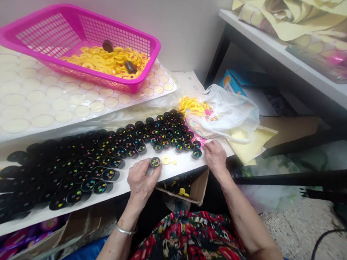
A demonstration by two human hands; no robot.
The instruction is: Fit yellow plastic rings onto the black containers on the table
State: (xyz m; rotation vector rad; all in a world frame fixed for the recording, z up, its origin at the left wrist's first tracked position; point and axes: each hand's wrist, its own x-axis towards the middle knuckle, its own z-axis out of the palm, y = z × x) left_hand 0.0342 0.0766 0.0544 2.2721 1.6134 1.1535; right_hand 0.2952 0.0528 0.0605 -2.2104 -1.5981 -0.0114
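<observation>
While the left forearm extends forward, a silver-coloured bangle [125, 232] at its wrist, the left hand [141, 177] is turned back-up, thumb and fingers closing around a small, round black cup [155, 162] with multicoloured specks inside. This cup sits upright at the near side of the mass of similar black cups [105, 160], apart from it. A flat yellow ring-shaped piece with a tab [174, 162] also lies on that side. The right forearm slants inward; the right hand [217, 156], fingers curled, is at the mass's right end. Whether its fingertips pinch anything cannot be determined.
</observation>
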